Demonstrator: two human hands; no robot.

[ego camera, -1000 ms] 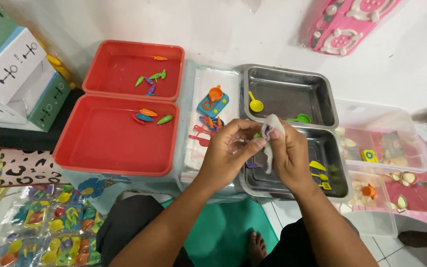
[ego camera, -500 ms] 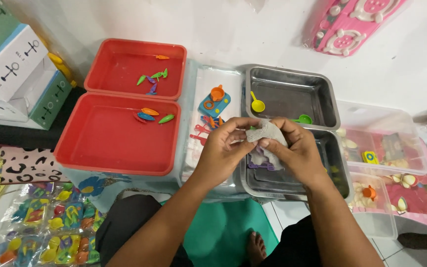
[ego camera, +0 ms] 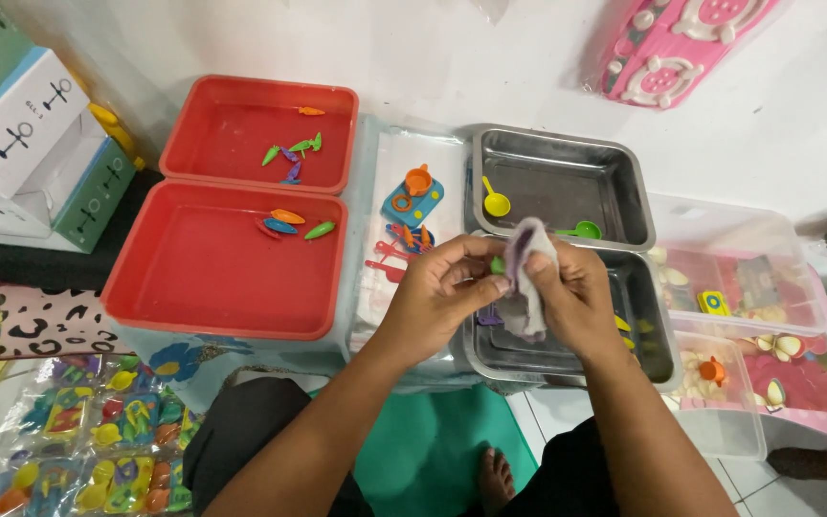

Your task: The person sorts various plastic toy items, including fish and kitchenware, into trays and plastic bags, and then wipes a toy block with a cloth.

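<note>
Both hands meet above the near steel tray (ego camera: 658,369). My right hand (ego camera: 576,297) grips a small grey cloth (ego camera: 526,278) that hangs between the hands. My left hand (ego camera: 442,292) pinches a small green toy piece (ego camera: 497,265) against that cloth. The far steel tray (ego camera: 624,187) holds a yellow toy spoon (ego camera: 494,200) and a green toy spoon (ego camera: 581,230). Small yellow pieces (ego camera: 624,330) lie in the near tray, partly hidden by my right hand.
Two red trays (ego camera: 222,311) (ego camera: 203,129) at left hold a few small coloured toy pieces. A clear bag of toy kitchenware (ego camera: 412,206) lies between the trays. Clear boxes (ego camera: 768,287) stand at right, cardboard boxes (ego camera: 21,124) at left, toy packets (ego camera: 78,440) on the floor.
The cloth has been turned and bunched between my hands, which stay above the near steel tray. A green piece now shows at my left fingertips.
</note>
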